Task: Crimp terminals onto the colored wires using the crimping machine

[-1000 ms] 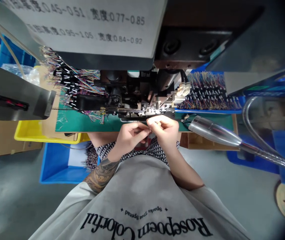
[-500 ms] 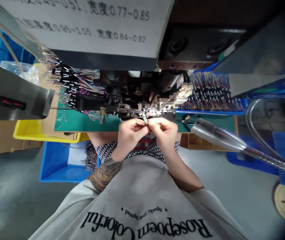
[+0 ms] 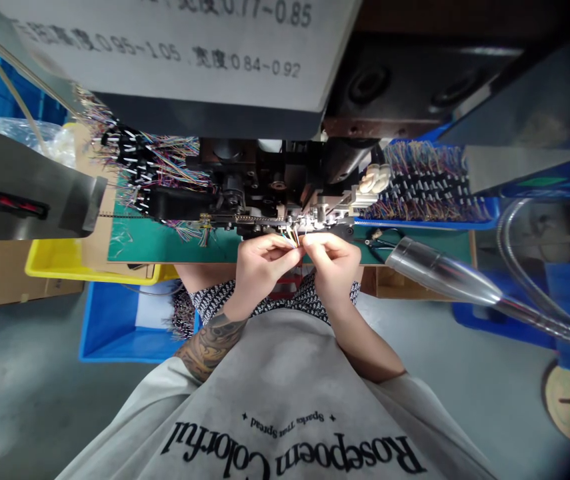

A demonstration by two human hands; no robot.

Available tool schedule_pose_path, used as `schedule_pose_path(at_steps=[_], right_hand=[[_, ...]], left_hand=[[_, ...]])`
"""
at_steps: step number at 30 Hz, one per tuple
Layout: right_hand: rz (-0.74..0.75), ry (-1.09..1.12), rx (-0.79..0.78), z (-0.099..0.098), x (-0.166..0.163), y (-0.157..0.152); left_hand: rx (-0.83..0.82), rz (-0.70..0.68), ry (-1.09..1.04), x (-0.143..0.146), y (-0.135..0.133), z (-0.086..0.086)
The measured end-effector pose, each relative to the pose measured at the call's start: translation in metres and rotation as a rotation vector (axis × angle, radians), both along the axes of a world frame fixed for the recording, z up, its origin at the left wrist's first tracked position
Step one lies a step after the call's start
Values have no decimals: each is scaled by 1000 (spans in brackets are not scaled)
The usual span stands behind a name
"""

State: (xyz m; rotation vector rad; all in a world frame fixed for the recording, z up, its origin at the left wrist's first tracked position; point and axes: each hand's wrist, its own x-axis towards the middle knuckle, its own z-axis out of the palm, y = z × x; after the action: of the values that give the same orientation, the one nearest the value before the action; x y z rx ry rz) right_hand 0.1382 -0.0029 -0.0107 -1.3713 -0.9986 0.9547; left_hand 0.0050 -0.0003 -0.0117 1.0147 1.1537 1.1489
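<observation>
Mid-frame, left hand (image 3: 259, 263) and right hand (image 3: 332, 261) pinch thin wires (image 3: 293, 236) with closed fingers; wire tips point up toward the machine (image 3: 285, 193).

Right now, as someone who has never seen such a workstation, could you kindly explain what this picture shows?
The picture comes from a camera worn on the person's head, looking down at their own hands. The left hand and right hand pinch a small bunch of thin coloured wires between the fingertips, right at the front of a dark benchtop machine. A green mat covers the bench. Bundles of coloured wires lie left and right of the machine. A metal lamp head on a flexible neck points in from the right.
</observation>
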Motion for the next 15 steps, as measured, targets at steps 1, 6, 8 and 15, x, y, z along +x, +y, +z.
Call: schedule_pose_path(at_steps=[1, 6, 8, 15], right_hand=[[-8, -5, 1, 1, -1, 1], [-21, -32, 32, 3, -3, 2], [-40, -49, 37, 3, -4, 1], [-18, 9, -13, 3, -4, 3]], left_hand=[[0, 5, -4, 0, 0, 0], [-22, 24, -24, 0, 0, 0], [-18, 23, -21, 0, 0, -1], [27, 13, -34, 0, -1, -3]])
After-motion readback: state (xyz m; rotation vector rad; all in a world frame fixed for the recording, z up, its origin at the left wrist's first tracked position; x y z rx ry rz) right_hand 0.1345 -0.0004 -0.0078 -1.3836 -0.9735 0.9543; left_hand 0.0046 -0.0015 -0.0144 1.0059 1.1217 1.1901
